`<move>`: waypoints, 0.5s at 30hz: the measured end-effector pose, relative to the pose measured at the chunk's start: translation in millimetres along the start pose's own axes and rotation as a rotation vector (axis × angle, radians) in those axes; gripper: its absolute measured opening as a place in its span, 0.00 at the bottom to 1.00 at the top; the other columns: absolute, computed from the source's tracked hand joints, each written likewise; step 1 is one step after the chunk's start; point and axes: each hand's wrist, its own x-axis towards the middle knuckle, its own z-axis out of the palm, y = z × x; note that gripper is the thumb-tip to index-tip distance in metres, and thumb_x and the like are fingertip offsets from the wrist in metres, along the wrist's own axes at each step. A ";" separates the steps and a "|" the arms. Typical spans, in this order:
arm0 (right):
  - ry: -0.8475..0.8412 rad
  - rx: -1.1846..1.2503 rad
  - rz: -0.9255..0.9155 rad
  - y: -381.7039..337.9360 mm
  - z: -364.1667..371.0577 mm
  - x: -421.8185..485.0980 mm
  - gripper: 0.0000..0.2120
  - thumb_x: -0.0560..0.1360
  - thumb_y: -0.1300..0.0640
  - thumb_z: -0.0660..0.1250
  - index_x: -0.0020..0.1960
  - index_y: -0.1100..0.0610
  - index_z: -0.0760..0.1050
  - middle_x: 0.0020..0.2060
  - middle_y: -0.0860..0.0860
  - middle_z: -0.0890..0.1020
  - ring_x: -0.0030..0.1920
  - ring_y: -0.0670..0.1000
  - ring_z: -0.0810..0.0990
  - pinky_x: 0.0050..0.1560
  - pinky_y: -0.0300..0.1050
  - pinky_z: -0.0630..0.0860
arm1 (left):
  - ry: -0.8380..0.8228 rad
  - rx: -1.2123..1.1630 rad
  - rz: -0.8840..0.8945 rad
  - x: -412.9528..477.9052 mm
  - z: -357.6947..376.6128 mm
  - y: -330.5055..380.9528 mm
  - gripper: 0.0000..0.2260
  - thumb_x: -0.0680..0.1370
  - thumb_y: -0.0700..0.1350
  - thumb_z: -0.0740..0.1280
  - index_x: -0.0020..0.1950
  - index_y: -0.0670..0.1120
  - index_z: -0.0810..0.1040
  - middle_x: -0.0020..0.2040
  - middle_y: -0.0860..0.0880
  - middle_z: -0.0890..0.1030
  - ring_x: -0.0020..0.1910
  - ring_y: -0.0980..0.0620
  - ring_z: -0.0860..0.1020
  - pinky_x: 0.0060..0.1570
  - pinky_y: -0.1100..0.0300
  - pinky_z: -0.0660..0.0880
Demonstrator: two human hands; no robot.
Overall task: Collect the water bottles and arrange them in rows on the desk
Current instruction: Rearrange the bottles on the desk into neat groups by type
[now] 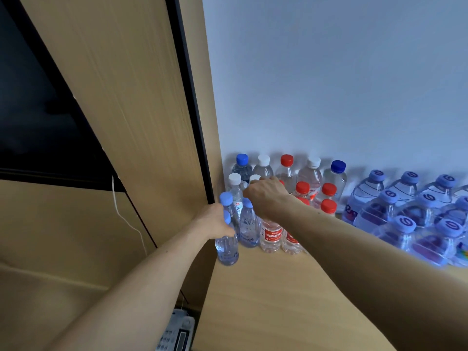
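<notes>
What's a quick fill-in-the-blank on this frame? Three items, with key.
1. The left hand grips a small bottle whose cap is ___.
2. In the back row of five against the wall, the middle bottle has a cap coloured ___.
3. The large bottles stand to the ___ of the right hand.
Missing words: blue; red; right.

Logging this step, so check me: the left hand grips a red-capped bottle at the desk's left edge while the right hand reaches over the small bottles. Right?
Not quite: the head view shows the left hand gripping a light-blue-capped bottle, not a red-capped one. The rest stands: desk left edge, right hand over the small bottles.
</notes>
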 end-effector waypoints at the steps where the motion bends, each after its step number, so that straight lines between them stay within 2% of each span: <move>1: -0.009 -0.015 0.010 -0.4 1.7 1.5 0.13 0.76 0.65 0.60 0.58 0.56 0.74 0.54 0.52 0.78 0.57 0.55 0.75 0.55 0.48 0.68 | -0.034 -0.072 -0.020 -1.1 2.4 -1.7 0.17 0.70 0.44 0.73 0.54 0.43 0.71 0.49 0.46 0.75 0.44 0.47 0.76 0.39 0.55 0.74; 3: -0.025 -0.013 0.025 -1.4 4.5 4.9 0.15 0.77 0.65 0.59 0.60 0.55 0.75 0.54 0.52 0.79 0.56 0.55 0.77 0.50 0.46 0.68 | -0.053 -0.144 -0.047 -2.5 6.7 -4.6 0.21 0.70 0.42 0.72 0.59 0.42 0.69 0.48 0.46 0.72 0.42 0.47 0.75 0.39 0.55 0.76; 6: -0.034 0.031 0.058 -3.6 5.1 10.4 0.14 0.78 0.66 0.58 0.60 0.57 0.75 0.54 0.54 0.79 0.54 0.55 0.78 0.42 0.43 0.67 | -0.024 -0.183 -0.030 1.0 9.5 -6.8 0.26 0.65 0.42 0.73 0.61 0.40 0.71 0.46 0.46 0.74 0.40 0.46 0.75 0.39 0.53 0.76; 10: -0.027 0.036 0.094 -4.9 3.4 17.3 0.11 0.78 0.64 0.61 0.59 0.58 0.75 0.54 0.56 0.79 0.55 0.56 0.78 0.42 0.43 0.67 | 0.030 -0.127 0.004 3.4 9.1 -7.3 0.22 0.68 0.42 0.74 0.61 0.42 0.73 0.54 0.44 0.78 0.51 0.45 0.79 0.44 0.55 0.75; 15: -0.032 0.045 0.100 -4.7 3.1 21.2 0.10 0.77 0.65 0.62 0.57 0.60 0.75 0.52 0.56 0.80 0.53 0.56 0.78 0.43 0.43 0.68 | 0.057 -0.085 0.018 5.3 11.2 -7.7 0.23 0.70 0.43 0.74 0.63 0.45 0.72 0.56 0.46 0.77 0.53 0.46 0.78 0.46 0.57 0.74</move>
